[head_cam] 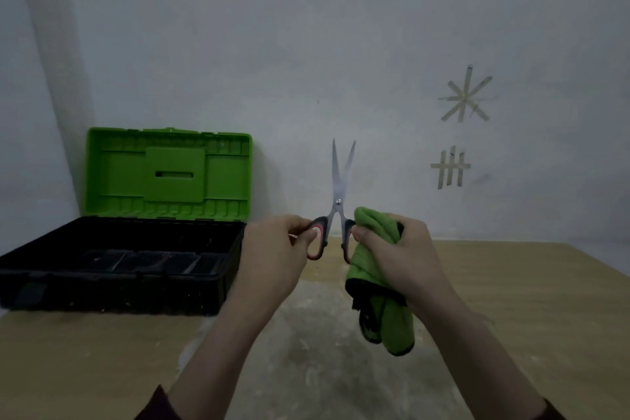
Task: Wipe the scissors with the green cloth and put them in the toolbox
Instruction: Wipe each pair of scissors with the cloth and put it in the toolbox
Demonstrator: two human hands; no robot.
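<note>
Left hand (pixel 272 245) gripping upright scissors (pixel 339 194) — right hand (pixel 399 249) bunching green cloth (pixel 378 283)

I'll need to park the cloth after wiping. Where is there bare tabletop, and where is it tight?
Bare wood lies right of the right hand and green cloth, out to the table edge, and in the near strip in front of the toolbox. It is tight in the middle, where the left hand holds the scissors close to the toolbox's right wall.
</note>
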